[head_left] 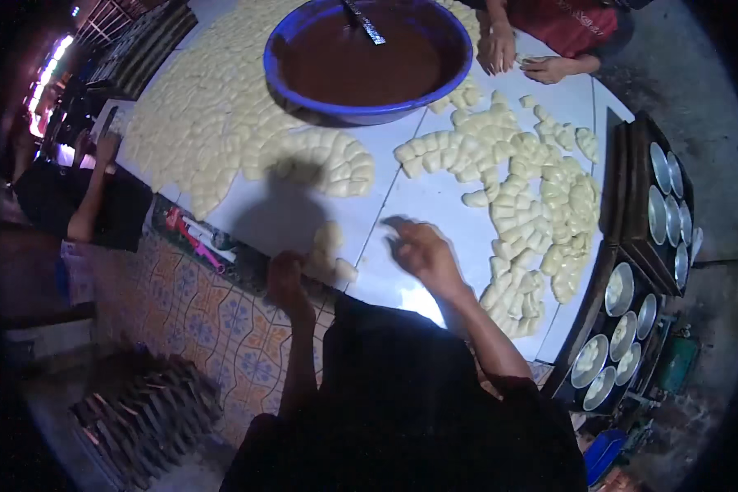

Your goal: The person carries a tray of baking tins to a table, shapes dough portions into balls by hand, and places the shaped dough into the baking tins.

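Observation:
My left hand (287, 284) is at the near edge of the white tiled table, just left of a few loose dough pieces (328, 238). It looks curled, but shadow and blur hide its fingers. My right hand (425, 256) hovers over bare tile with its fingers apart and nothing in them. Many small pale dough pieces (348, 168) lie in a packed sheet ahead of me and to the left. A second spread of dough pieces (521, 217) runs down the right side, beyond my right hand.
At the back stands a blue basin (369, 112) of brown filling with a utensil in it. A co-worker's hands (545, 69) handle dough at the far right; another person's arm (90, 201) is at the left. Round metal tins (590, 361), some with dough, line the right side.

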The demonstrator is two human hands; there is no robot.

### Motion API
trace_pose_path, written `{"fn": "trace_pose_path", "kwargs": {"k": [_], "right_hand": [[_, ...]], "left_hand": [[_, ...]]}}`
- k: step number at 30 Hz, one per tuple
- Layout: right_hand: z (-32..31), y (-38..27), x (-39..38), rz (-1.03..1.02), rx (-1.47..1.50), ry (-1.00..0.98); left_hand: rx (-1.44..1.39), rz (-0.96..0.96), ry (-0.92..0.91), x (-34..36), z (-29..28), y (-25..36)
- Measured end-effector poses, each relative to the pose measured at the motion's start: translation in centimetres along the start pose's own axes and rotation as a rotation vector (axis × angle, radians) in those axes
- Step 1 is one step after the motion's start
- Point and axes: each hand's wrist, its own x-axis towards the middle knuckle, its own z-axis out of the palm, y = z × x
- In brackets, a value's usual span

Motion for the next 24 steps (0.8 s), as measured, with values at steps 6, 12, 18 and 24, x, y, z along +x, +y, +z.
{"fn": "trace_pose_path", "kwargs": {"k": [6, 12, 18, 24], "right_hand": [[9.8, 3.5, -1.0, -0.28, -0.37, -0.402], [-0.5, -3.9, -3.1, 0.217, 0.632, -0.225], [-2.5, -5.4, -3.2, -0.01, 0.33, 0.412], [-3.3, -1.5, -2.8, -0.01, 0.342, 0.391]], "left_hand": [[0.71, 0.467, -0.527, -0.6, 1.5, -0.8], [0.675, 0.349, -0.704, -1.3, 3.0, 1.2], [-0.077, 0.145, -0.731, -4.0, 12.5, 7.6], [-0.013, -0.151, -0.64, -4.8, 13.7, 7.2]]}}
